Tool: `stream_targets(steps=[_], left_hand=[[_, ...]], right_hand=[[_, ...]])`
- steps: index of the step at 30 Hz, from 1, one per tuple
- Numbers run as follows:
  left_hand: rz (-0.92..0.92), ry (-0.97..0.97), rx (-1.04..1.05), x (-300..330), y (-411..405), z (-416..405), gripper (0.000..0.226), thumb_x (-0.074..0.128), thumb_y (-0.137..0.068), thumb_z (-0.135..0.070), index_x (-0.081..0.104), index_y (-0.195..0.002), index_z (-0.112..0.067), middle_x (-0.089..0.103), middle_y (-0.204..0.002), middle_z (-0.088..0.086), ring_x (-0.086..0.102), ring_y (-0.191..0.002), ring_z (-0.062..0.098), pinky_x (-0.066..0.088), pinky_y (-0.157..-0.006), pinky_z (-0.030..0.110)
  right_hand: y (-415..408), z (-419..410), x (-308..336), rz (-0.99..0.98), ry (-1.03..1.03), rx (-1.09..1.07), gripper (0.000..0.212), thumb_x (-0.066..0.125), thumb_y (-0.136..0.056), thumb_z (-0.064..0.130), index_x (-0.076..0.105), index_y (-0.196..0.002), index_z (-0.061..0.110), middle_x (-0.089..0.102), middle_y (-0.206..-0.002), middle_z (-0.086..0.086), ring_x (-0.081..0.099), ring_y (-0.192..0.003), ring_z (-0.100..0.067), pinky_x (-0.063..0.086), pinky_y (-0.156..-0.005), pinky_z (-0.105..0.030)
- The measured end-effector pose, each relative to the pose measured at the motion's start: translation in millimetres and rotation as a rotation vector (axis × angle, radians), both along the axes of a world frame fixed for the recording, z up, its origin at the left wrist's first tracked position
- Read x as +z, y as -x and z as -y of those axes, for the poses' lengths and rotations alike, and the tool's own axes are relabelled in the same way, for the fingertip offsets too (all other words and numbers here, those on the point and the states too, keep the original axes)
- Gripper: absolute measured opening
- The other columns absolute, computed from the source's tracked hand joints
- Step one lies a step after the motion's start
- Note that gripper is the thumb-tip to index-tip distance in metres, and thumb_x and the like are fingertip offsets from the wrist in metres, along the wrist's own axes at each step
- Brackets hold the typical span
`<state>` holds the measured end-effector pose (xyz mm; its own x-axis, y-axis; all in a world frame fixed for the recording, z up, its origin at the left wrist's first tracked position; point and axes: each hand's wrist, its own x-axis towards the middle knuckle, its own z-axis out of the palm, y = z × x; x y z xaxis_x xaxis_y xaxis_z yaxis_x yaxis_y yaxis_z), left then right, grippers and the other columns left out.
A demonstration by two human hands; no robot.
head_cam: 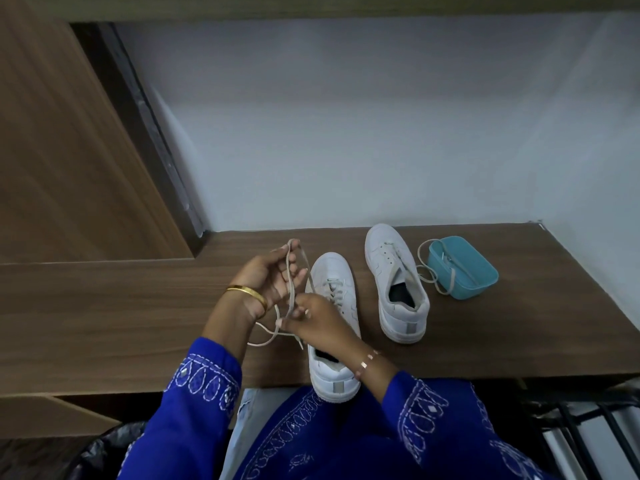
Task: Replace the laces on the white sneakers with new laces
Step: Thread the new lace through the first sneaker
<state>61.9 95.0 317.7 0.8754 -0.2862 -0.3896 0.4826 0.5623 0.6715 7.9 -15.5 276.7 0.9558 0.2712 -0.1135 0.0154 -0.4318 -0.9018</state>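
Two white sneakers stand on the brown counter (138, 306), toes pointing to the wall. The near sneaker (334, 327) sits at the front edge, its heel just over the lip; the far sneaker (398, 282) stands to its right, apart from it and further back. One loose lace (294, 282) runs between both hands: the left hand (266, 275) has its fingers curled round the upper loop, and the right hand (311, 315), over the near sneaker, pinches the lower part — both grips clamped on it. A second lace (427, 271) trails from the far sneaker into one teal box (462, 268) near the counter's right end. The widest bare stretch of counter lies to the left of the hands.
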Motion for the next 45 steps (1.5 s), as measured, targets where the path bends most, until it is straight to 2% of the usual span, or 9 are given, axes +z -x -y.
stream_targets(steps=[6,13,17,21,26,30,33,40,45], left_hand=[[-0.08,0.045,0.168,-5,-4,-14,0.03,0.034,-0.097,-0.006,0.06,-0.083,-0.01,0.057,-0.047,-0.008,0.05,-0.035,0.0,0.047,-0.043,0.013],[-0.218,-0.116,0.273,-30,1,-37,0.031,0.032,-0.096,-0.006,0.055,-0.076,-0.012,0.05,-0.04,-0.007,0.045,-0.031,0.002,0.045,-0.041,0.011],[-0.096,-0.819,0.195,-41,10,-27,0.018,0.044,-0.089,0.001,0.06,-0.08,0.0,0.052,-0.064,0.012,0.048,-0.057,0.022,0.043,-0.044,0.021],[0.26,-1.676,0.039,-49,22,-11,0.035,0.05,-0.092,-0.012,0.053,-0.122,0.007,0.055,-0.124,0.025,0.047,-0.117,0.036,0.037,-0.095,0.036],[0.614,-1.198,0.077,-46,37,25,0.026,0.049,-0.092,-0.012,0.062,-0.113,-0.003,0.065,-0.095,0.013,0.061,-0.078,0.02,0.04,-0.068,0.015],[0.714,-0.915,0.001,-43,39,42,0.022,0.048,-0.092,-0.001,0.063,-0.096,-0.017,0.065,-0.091,-0.003,0.059,-0.079,-0.01,0.044,-0.077,0.006],[0.697,-0.897,-0.058,-49,35,44,0.02,0.055,-0.089,-0.003,0.064,-0.092,-0.02,0.064,-0.075,0.002,0.059,-0.069,0.003,0.05,-0.074,0.023],[0.718,-0.993,-0.066,-54,32,40,0.016,0.054,-0.088,0.004,0.067,-0.089,-0.006,0.059,-0.066,-0.009,0.054,-0.057,-0.01,0.043,-0.063,0.01],[0.72,-0.981,-0.095,-52,32,37,0.019,0.052,-0.088,0.004,0.065,-0.088,-0.009,0.06,-0.069,-0.009,0.055,-0.06,-0.009,0.046,-0.068,0.017]], right_hand=[[-2,19,8,-0.042,-0.073,-0.087,0.03,0.057,-0.091,0.021,0.06,-0.062,0.013,0.055,-0.061,0.0,0.05,-0.055,-0.003,0.036,-0.055,-0.01],[-17,82,28,-0.101,-0.243,-0.396,0.041,0.049,-0.096,0.028,0.045,-0.058,0.013,0.043,-0.039,0.005,0.048,-0.037,-0.006,0.047,-0.065,-0.031],[-14,87,34,-0.147,-0.221,-0.399,0.042,0.042,-0.098,0.028,0.037,-0.06,0.014,0.034,-0.03,0.007,0.037,-0.025,-0.004,0.039,-0.045,-0.027],[-9,72,27,-0.074,-0.025,-0.317,0.037,0.043,-0.097,0.026,0.042,-0.063,0.011,0.04,-0.047,0.0,0.039,-0.029,-0.004,0.037,-0.043,-0.019],[-4,56,22,0.055,0.153,-0.203,0.039,0.045,-0.096,0.023,0.053,-0.073,-0.007,0.042,-0.053,-0.003,0.038,-0.04,-0.004,0.033,-0.049,-0.019],[-6,59,21,0.158,0.218,-0.239,0.036,0.046,-0.095,0.022,0.052,-0.07,-0.003,0.046,-0.058,-0.007,0.043,-0.057,-0.017,0.033,-0.058,-0.031],[-8,67,17,0.237,0.243,-0.281,0.032,0.05,-0.092,0.016,0.052,-0.066,-0.002,0.047,-0.058,-0.011,0.043,-0.057,-0.018,0.034,-0.057,-0.032],[-14,73,9,0.271,0.146,-0.44,0.006,0.059,-0.086,0.013,0.062,-0.083,0.008,0.053,-0.058,-0.003,0.049,-0.055,-0.013,0.036,-0.052,-0.012],[-18,69,8,0.18,-0.029,-0.446,0.002,0.063,-0.082,0.007,0.065,-0.081,0.007,0.064,-0.07,-0.012,0.063,-0.066,-0.022,0.052,-0.063,-0.034]])
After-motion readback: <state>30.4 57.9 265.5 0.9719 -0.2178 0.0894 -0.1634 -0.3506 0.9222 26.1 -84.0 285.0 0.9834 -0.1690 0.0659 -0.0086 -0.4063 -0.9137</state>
